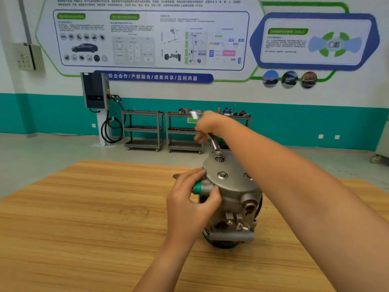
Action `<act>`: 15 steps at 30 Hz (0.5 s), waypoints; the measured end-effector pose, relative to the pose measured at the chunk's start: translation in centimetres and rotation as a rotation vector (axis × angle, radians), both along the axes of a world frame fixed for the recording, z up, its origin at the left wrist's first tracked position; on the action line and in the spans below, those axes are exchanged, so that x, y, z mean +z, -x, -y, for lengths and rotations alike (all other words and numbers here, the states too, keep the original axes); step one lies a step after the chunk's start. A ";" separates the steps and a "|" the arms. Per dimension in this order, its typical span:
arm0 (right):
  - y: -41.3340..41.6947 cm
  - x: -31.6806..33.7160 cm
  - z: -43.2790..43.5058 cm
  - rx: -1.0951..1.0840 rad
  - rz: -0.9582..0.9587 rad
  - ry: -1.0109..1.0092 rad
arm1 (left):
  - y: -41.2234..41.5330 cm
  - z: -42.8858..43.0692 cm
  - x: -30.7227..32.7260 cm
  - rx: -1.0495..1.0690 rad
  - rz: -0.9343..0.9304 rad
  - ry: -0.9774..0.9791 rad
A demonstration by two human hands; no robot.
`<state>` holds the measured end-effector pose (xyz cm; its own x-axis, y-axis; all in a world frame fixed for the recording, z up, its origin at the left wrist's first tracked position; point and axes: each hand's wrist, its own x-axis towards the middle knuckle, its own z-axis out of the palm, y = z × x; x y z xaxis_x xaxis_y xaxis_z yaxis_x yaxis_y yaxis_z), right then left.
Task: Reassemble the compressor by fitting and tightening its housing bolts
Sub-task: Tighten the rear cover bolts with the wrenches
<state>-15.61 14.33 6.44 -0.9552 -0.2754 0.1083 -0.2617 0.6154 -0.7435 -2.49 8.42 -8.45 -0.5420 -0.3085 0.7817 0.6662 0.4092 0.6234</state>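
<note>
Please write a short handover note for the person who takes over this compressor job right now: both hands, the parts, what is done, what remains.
Left hand: grips the side of the compressor, by the green cap.
Right hand: holds a wrench, its lower end on a bolt at the far edge of the end cover.
The compressor stands on the wooden table.
Done: cover on; a second bolt sits in it.
Left: probably tighten this bolt, then check the others; how tight they are cannot be seen.
</note>
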 end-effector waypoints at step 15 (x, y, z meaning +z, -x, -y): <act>-15.5 -10.9 -10.3 0.159 -0.579 0.890 | -0.1 0.4 -1.2 -0.013 -0.030 -0.078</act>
<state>-0.10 24.67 -4.47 -0.6545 0.0089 0.7560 -0.7474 -0.1589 -0.6451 -2.40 8.06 -9.63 -0.5225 -0.3622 0.7718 0.6902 0.3518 0.6324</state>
